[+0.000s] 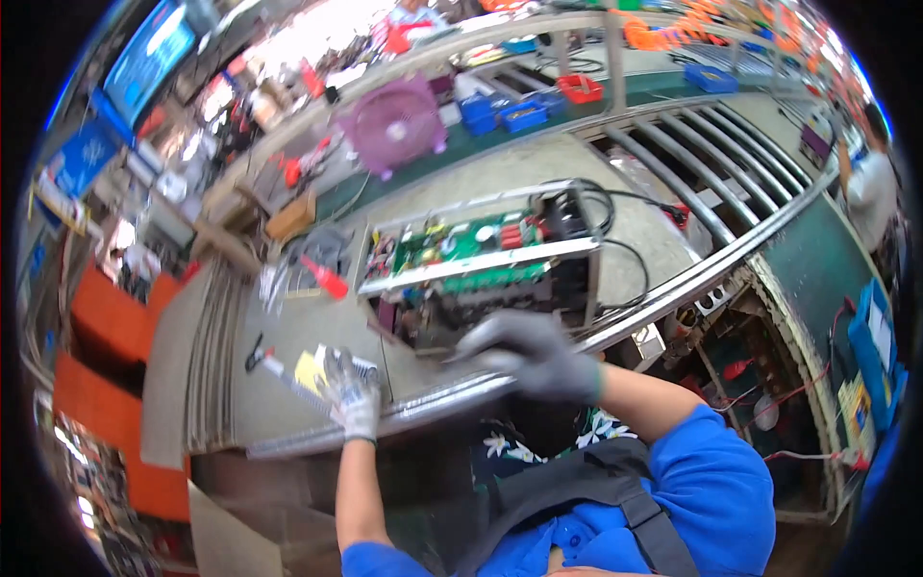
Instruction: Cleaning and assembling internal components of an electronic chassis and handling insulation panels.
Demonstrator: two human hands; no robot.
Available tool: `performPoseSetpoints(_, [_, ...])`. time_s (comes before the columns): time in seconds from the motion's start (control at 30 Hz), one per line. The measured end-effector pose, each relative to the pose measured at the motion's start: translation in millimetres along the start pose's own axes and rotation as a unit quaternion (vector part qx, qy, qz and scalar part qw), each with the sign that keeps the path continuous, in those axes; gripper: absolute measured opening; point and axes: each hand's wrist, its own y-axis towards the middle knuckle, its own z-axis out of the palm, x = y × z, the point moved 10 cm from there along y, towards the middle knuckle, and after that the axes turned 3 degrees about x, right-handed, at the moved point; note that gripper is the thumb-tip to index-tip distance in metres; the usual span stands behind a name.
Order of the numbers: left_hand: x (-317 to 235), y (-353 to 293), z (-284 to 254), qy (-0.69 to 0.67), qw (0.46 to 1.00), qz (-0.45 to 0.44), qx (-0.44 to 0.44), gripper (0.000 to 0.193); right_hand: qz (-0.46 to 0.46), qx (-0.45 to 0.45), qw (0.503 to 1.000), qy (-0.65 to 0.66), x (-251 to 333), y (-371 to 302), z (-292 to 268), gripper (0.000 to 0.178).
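Left hand (pixel 351 392), gloved, was extended forward, forearm (pixel 360 495) near-vertical in view; right hand (pixel 534 358), gloved, blurred, pointed leftward.

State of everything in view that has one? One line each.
Metal case: top open, on the bench
Circuit board: exposed, inside the case
Black cable: looped loosely at the case's right end
Left hand: gloved, at the yellow paper; hold unclear
Right hand: gloved, motion-blurred, before the case; grip unclear
Purple fan: upright; spinning or not, unclear
Screen: lit
Red bin: open-topped
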Motion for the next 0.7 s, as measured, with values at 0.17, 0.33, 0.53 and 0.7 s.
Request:
performPoseSetpoints(0.17, [-58, 30, -9, -0.513, 0.834, -0.034, -0.203, 0.075, 0.078, -0.271, 0.921, 0.269, -68, -68, -205, 0.017])
performPoseSetpoints(0.33, [-152, 69, -36, -0.706, 0.644, -0.177, -0.235, 0.089, 0.125, -0.283, 0.817, 0.487, -172, -111, -169, 0.022])
performPoseSetpoints(0.53, [-71, 183, -24, -0.721, 0.69, -0.013, -0.063, 0.065, 0.149, -0.146, 0.783, 0.586, -155, -83, -72, 0.023])
performPoseSetpoints(0.7, [-224, 120, -149, -0.56, 0.815, 0.115, -0.092, 0.056, 0.143, -0.163, 0.908, 0.358, -176, -94, -141, 0.016])
